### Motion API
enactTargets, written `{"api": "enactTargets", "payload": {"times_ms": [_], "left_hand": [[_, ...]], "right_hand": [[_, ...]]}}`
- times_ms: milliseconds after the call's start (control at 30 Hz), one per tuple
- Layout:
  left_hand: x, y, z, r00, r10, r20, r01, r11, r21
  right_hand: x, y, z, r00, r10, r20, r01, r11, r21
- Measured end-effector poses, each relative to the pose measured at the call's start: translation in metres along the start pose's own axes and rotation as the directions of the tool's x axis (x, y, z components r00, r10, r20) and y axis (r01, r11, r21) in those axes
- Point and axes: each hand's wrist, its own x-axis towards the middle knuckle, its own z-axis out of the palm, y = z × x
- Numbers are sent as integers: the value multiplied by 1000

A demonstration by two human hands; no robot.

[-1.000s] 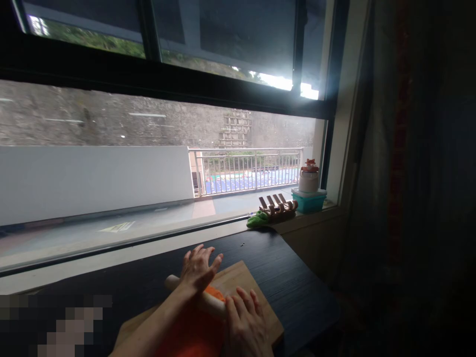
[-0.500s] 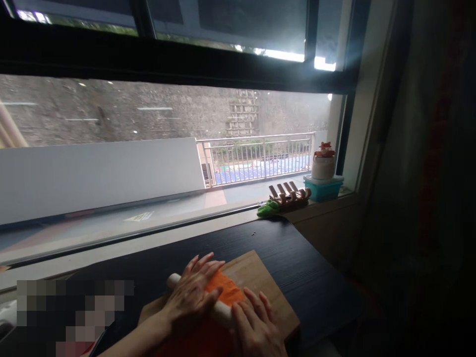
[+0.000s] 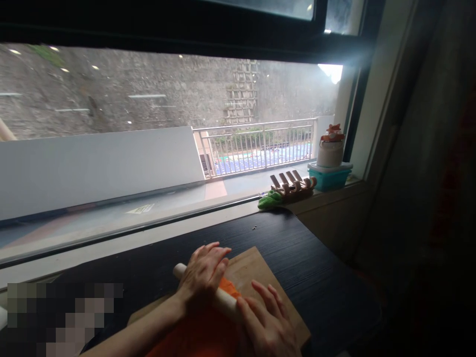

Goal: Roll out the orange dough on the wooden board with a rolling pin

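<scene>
A dark wooden desk (image 3: 305, 267) stands under a wide window (image 3: 148, 124), and outside there is a grey wall and a railing. At the near edge of the desk the left hand (image 3: 204, 273) lies flat on a pale wooden rolling pin (image 3: 219, 299), with the fingers together and stretched out, gripping nothing. The right hand (image 3: 269, 325) rests on the other part of the same pin, the fingers a little spread and also flat. The pin lies slanted across an orange sheet of dough (image 3: 203, 332), which shows between the two hands and in front of the wrists. The dough lies on a light wooden cutting board (image 3: 253, 267), and the board sits at the near edge of the desk, turned at an angle. Further away, on the window sill (image 3: 327, 196) by the far right corner of the desk, there are a green cloth (image 3: 270, 200), a small wooden rack (image 3: 293, 182), and a teal box (image 3: 329, 177) with a white jar (image 3: 330, 148) standing on it.
</scene>
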Motion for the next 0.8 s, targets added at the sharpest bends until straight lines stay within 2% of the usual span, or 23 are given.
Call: {"api": "enactTargets", "payload": {"times_ms": [100, 200, 333, 433, 533, 600, 733, 800], "left_hand": [[-37, -12, -3, 996, 92, -6, -92, 994, 59], [-48, -15, -5, 993, 116, 8, -116, 988, 100], [-18, -6, -1, 993, 90, 74, -97, 990, 102], [15, 4, 4, 995, -3, 103, -3, 998, 58], [37, 12, 7, 983, -115, 144, 110, 993, 45], [40, 13, 6, 974, -137, 180, 130, 990, 53], [11, 5, -3, 967, -77, 242, 60, 995, 76], [-10, 0, -8, 965, -52, 256, 27, 995, 100]], "right_hand": [[-14, -10, 7, 998, -20, -62, 19, 1000, -3], [-14, -6, 4, 993, -110, -43, 110, 994, -7], [2, 21, -9, 987, -157, 44, 158, 987, -11], [16, 39, -16, 971, -187, 149, 192, 981, -17], [24, 47, -18, 963, -140, 229, 147, 989, -17], [25, 47, -18, 962, -126, 242, 129, 992, 0], [17, 35, -14, 966, -199, 166, 191, 980, 64], [8, 24, -9, 984, -150, 91, 141, 986, 93]]}}
